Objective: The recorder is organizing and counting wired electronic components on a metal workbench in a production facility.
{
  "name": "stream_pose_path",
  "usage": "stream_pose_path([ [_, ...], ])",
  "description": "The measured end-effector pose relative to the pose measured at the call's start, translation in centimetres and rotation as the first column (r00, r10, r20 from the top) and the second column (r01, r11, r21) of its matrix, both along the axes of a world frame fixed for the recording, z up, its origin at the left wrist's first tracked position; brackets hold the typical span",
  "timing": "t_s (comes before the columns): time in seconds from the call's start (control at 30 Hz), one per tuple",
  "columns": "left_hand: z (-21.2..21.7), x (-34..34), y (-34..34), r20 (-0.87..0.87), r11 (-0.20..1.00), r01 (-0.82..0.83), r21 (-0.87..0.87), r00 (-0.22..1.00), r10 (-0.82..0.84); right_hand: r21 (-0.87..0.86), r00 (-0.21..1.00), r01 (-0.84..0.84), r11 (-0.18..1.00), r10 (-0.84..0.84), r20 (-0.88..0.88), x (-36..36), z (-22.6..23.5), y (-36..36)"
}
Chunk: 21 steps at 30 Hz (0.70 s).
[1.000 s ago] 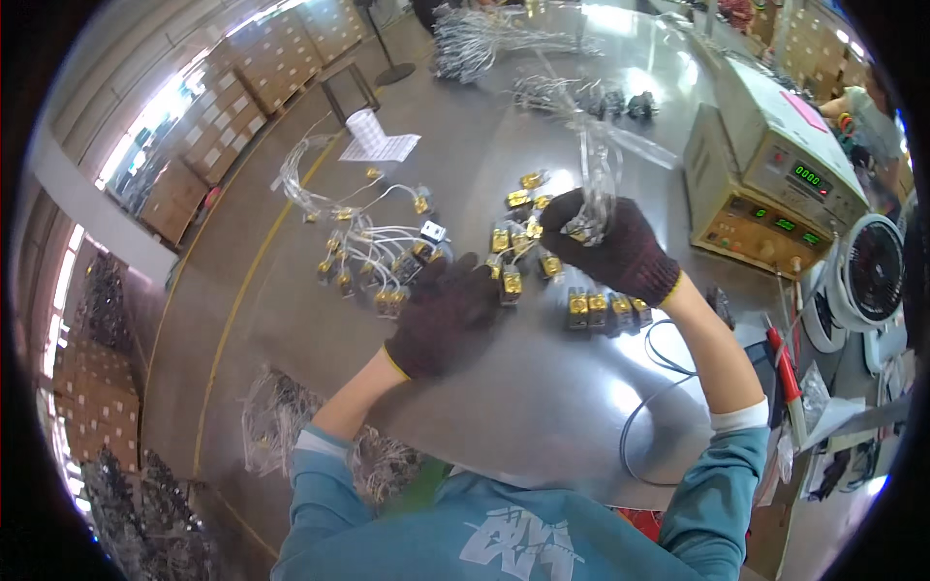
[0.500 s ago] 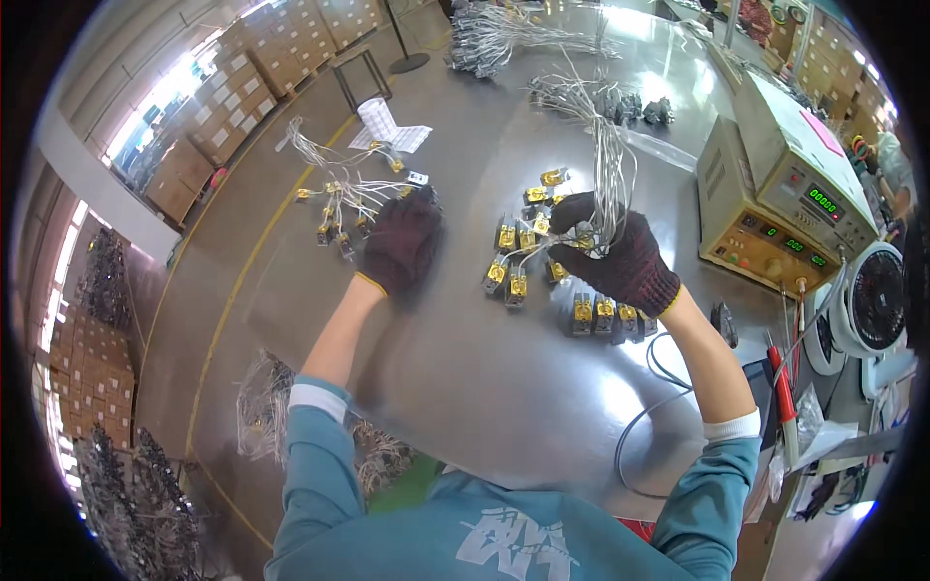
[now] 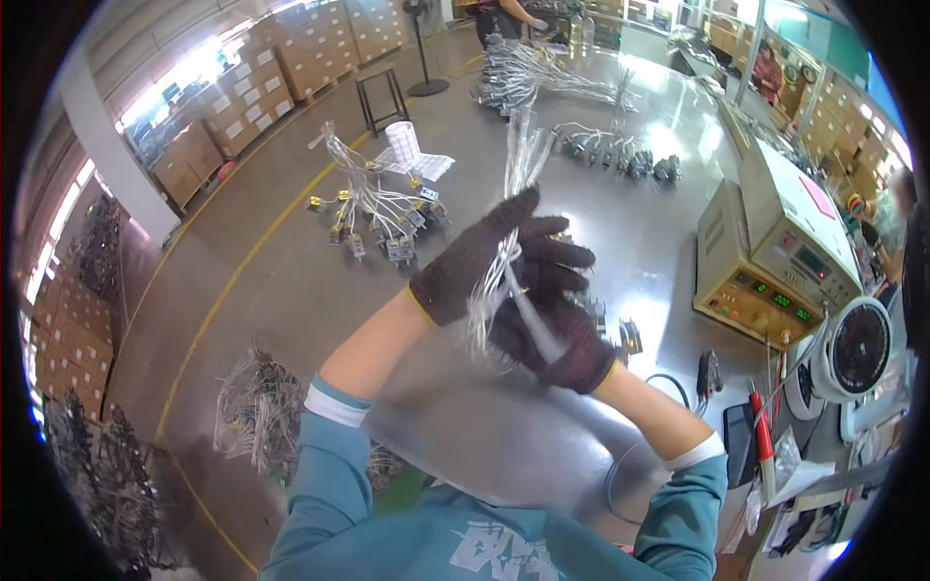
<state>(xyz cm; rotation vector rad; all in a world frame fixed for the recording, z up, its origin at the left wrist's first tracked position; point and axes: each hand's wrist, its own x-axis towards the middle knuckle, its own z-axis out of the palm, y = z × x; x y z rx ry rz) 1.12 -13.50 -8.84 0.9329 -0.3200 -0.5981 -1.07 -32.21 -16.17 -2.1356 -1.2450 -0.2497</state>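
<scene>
A bundle of thin white wires (image 3: 524,160) stands up between my hands, its looped upper part blurred. My left hand (image 3: 465,266), in a dark knit glove, is closed around the bundle from the left; loose wire strands (image 3: 481,315) hang below it. My right hand (image 3: 572,339), gloved alike, closes in on the same bundle from the right and overlaps the left. A pale, tapered strip (image 3: 535,324), smeared by motion, lies across the right hand; its kind is unclear. Small metal-and-black connectors (image 3: 630,336) show beside the right hand, others hidden behind it.
Left on the metal table lies another wire bunch with connectors (image 3: 373,208), beside a roll of white labels (image 3: 402,145). More bundles (image 3: 542,77) lie at the back. Test instruments (image 3: 765,261), a small fan (image 3: 857,349) and a red-handled tool (image 3: 760,426) stand right.
Both hands have come together at mid-table; the left moved right, off the left wire bunch. The right brought its wire bundle leftward. The head view has shifted slightly.
</scene>
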Motion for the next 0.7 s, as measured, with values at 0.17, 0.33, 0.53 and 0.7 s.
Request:
stream_pose_path([
  [0.17, 2.1, -3.1, 0.3, 0.160, 0.984, 0.149, 0.096, 0.974, -0.163, 0.427, 0.812, -0.126, 0.896, 0.340, -0.474, -1.7, -1.7, 1.2],
  [0.33, 3.6, -4.4, -0.9, 0.281, 0.969, 0.245, 0.014, 0.930, -0.239, 0.317, 0.746, -0.189, 0.929, 0.346, -0.569, -0.1, 1.3, 0.6],
  [0.53, 3.2, -7.7, 2.1, 0.467, 0.915, -0.066, 0.397, 0.873, -0.140, -0.217, 0.853, -0.288, 0.933, 0.147, -0.501, 1.2, 7.2, 0.9],
  [0.7, -5.0, -8.0, 3.8, 0.270, 0.838, 0.156, 0.522, 0.902, -0.336, 0.224, 0.982, -0.180, 0.958, 0.187, -0.012, 3.7, -6.3, 3.3],
])
